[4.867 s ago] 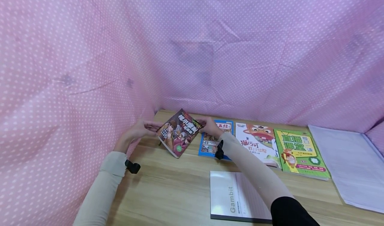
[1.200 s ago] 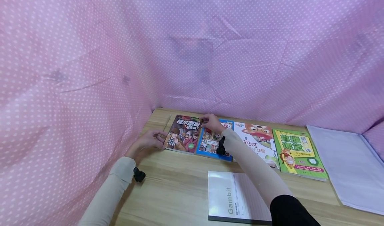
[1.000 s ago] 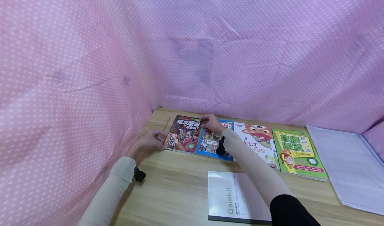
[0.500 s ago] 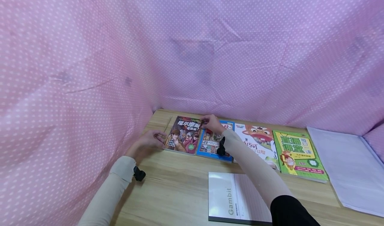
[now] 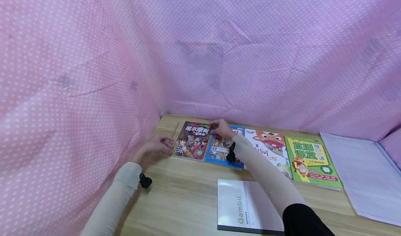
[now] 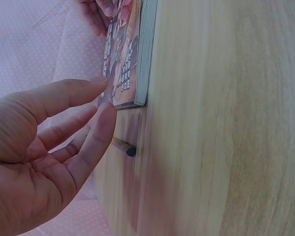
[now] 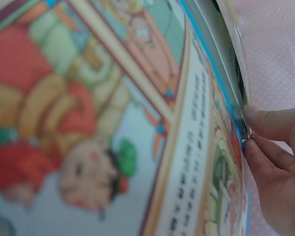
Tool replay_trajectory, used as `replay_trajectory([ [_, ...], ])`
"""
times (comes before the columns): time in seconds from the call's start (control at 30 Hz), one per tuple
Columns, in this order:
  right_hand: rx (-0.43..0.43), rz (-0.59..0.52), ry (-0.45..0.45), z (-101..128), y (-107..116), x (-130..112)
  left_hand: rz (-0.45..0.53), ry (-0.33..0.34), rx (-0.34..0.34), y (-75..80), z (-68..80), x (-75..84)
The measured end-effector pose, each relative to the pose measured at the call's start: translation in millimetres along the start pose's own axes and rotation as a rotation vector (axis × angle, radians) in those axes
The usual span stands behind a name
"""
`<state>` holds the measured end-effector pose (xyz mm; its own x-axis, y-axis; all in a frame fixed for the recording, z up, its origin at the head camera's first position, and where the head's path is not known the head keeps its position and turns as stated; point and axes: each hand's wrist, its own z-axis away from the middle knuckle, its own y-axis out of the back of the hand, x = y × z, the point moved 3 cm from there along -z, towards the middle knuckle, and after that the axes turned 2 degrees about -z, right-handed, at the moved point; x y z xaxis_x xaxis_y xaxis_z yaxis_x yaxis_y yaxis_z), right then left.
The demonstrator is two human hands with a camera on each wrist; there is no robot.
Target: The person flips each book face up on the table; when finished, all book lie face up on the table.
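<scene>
Comic book [image 5: 192, 141] lies flat at desk's [image 5: 175, 201] far-left corner, beside blue book [image 5: 223, 147]. Right hand [image 5: 221, 128] fingers pinch its top-right corner; left hand [image 5: 155, 148] relaxed, fingertips [image 6: 104, 98] at its near-left corner w/o gripping.

The dark-covered comic book [image 5: 193, 140] lies flat and face up on the wooden desk, at the left end of a row of books, its right edge just beside the blue-bordered book. Its cover shows cartoon figures under bold white Chinese title lettering.
</scene>
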<state>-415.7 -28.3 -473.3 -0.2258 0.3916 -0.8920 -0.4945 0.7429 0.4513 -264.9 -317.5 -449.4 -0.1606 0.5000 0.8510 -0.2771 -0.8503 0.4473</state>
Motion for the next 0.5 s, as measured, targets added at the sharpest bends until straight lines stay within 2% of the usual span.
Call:
replay_trajectory([
  [0.17, -0.002, -0.028, -0.013, 5, 8, 2, -0.008, -0.002, -0.004, -4.1, -6.5, 4.6],
  [0.5, -0.024, 0.090, 0.072, 13, 19, -15, -0.048, -0.025, 0.002, -2.1, -11.0, 7.1],
])
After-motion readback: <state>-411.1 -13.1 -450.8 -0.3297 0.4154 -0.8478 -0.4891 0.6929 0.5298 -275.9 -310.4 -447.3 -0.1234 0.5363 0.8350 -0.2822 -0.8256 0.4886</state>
